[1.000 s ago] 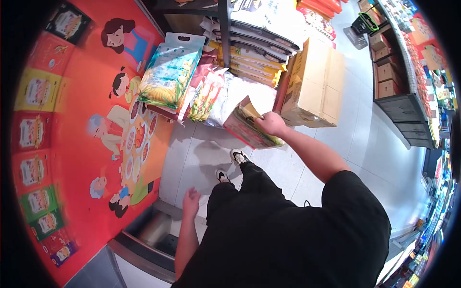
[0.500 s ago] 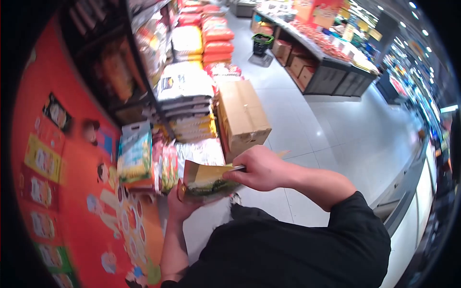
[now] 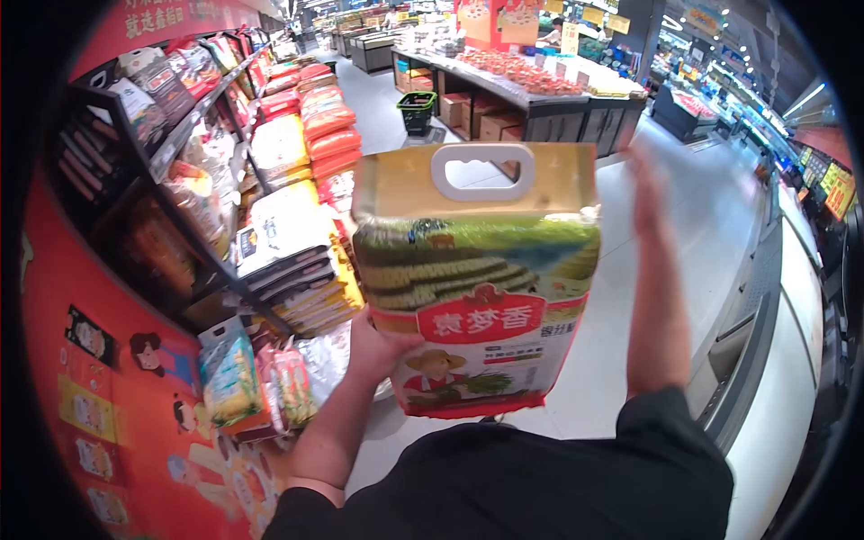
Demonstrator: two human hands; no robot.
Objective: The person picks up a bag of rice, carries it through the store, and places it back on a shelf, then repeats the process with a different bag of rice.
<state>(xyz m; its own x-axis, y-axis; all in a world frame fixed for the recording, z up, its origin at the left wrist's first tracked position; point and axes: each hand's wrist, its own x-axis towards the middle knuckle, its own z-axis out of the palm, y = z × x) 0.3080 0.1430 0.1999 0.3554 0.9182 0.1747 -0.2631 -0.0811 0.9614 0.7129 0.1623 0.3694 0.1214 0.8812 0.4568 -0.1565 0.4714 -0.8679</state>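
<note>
I hold a large rice bag [image 3: 477,279] upright in front of me; it has a cut-out carry handle at its top, a picture of green terraced fields and a red label. My left hand [image 3: 378,346] grips its lower left edge from below. My right hand [image 3: 646,193] is raised at the bag's right side, fingers pointing up and blurred; whether it touches the bag I cannot tell.
Shelves [image 3: 162,153] on the left carry stacked rice bags [image 3: 288,211]. More bags [image 3: 234,378] lean on the floor by a red display wall [image 3: 81,396]. A green basket [image 3: 416,110] and produce counters [image 3: 540,90] stand down the aisle. A chest freezer [image 3: 774,360] runs along the right.
The bag went from the floor stack, in my right hand, up to chest height and is now upright. My left hand took its lower edge; my right hand left the top.
</note>
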